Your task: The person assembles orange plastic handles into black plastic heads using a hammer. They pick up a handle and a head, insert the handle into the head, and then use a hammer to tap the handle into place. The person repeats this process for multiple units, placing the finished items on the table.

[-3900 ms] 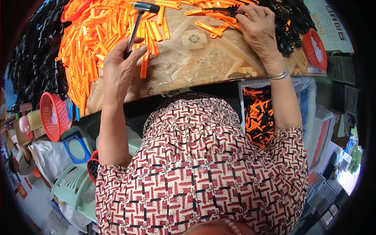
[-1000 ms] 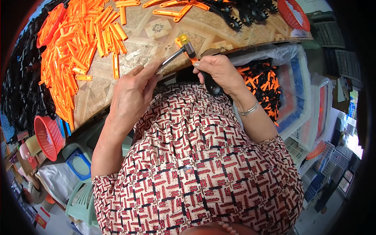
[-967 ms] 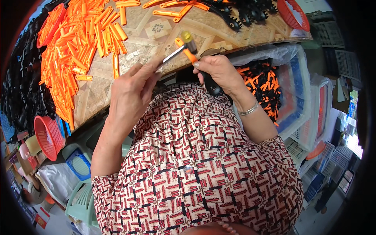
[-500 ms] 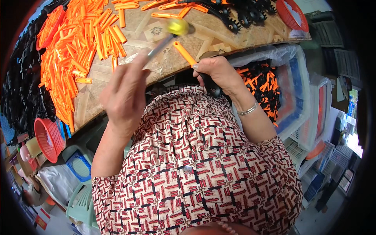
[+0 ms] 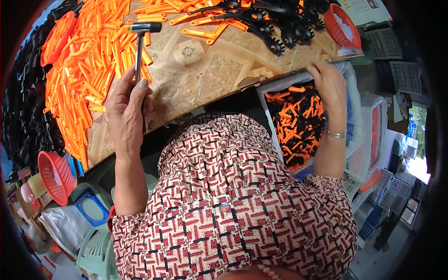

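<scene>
A small mallet point(image 5: 139, 51) with a dark shaft and a black-and-yellow head stands upright in my left hand point(image 5: 125, 114), whose fingers wrap round its handle. It is over the table's near edge, beside a big pile of orange plastic handles point(image 5: 77, 79). My right hand point(image 5: 332, 86) hovers at the far side of a plastic-lined bin point(image 5: 353, 109), close to the table edge. Its visible fingers are apart and no piece shows in them. Inside the bin lie many black-and-orange assembled pieces point(image 5: 298, 123). Black toothed plastic parts point(image 5: 298, 35) are heaped on the table beyond my right hand.
The patterned table point(image 5: 196, 70) curves across the top. A red basket point(image 5: 343, 25) stands at its right end, another red basket point(image 5: 58, 42) in the orange pile. Black parts point(image 5: 28, 102) crowd the far left. A green chair point(image 5: 95, 254) and a red basket point(image 5: 56, 177) are lower left.
My left hand has swung the mallet left and raised it upright. My right hand has moved right to the bin, and the black-and-orange piece it held is gone from it.
</scene>
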The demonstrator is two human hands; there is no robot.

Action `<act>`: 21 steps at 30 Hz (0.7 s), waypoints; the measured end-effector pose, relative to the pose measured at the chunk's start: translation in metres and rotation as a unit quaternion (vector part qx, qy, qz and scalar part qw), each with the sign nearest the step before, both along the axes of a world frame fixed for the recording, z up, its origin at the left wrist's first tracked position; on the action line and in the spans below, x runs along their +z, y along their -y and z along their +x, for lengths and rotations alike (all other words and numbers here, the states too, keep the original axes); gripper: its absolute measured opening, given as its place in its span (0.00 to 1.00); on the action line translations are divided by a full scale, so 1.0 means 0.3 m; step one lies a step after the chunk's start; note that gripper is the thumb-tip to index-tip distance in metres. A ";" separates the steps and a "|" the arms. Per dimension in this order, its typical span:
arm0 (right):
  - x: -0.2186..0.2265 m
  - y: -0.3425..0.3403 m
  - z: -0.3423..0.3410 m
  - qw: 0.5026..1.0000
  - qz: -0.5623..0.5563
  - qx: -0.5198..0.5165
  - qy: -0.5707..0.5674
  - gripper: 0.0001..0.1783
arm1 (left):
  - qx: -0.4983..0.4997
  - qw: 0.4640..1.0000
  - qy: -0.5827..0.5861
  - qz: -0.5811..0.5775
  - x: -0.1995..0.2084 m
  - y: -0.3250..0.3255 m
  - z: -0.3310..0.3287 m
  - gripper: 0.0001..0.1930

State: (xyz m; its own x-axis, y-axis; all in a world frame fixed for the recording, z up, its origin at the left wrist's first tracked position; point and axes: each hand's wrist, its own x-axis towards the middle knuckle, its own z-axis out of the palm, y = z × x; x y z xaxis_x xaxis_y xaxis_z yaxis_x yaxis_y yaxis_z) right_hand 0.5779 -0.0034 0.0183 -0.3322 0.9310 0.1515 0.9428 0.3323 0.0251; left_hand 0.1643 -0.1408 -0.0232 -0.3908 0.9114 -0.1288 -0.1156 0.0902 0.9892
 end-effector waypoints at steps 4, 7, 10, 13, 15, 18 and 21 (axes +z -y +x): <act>-0.070 -0.114 -0.279 0.973 0.108 0.159 -0.126 0.10 | -0.014 1.000 0.002 -0.016 0.002 -0.011 0.007 0.22; -0.124 -0.164 -0.395 0.968 0.179 0.177 0.007 0.08 | -0.001 1.000 -0.005 -0.021 -0.007 0.015 -0.031 0.22; -0.174 -0.206 -0.434 0.969 0.161 0.185 0.021 0.09 | 0.039 0.999 0.004 -0.022 0.008 0.050 -0.073 0.22; -0.107 -0.211 -0.443 0.984 0.017 0.162 -0.076 0.13 | 0.057 0.994 -0.069 -0.057 0.024 0.057 -0.112 0.23; -0.070 -0.244 -0.428 0.971 -0.110 0.111 -0.182 0.16 | 0.049 0.978 -0.186 -0.085 0.045 0.043 -0.124 0.22; 0.015 -0.246 -0.430 0.848 -0.348 0.039 -0.397 0.11 | 0.040 0.951 -0.298 -0.068 0.035 -0.021 -0.136 0.18; 0.044 -0.231 -0.436 0.780 -0.406 0.038 -0.475 0.09 | 0.029 0.897 -0.439 -0.037 0.026 -0.124 -0.116 0.15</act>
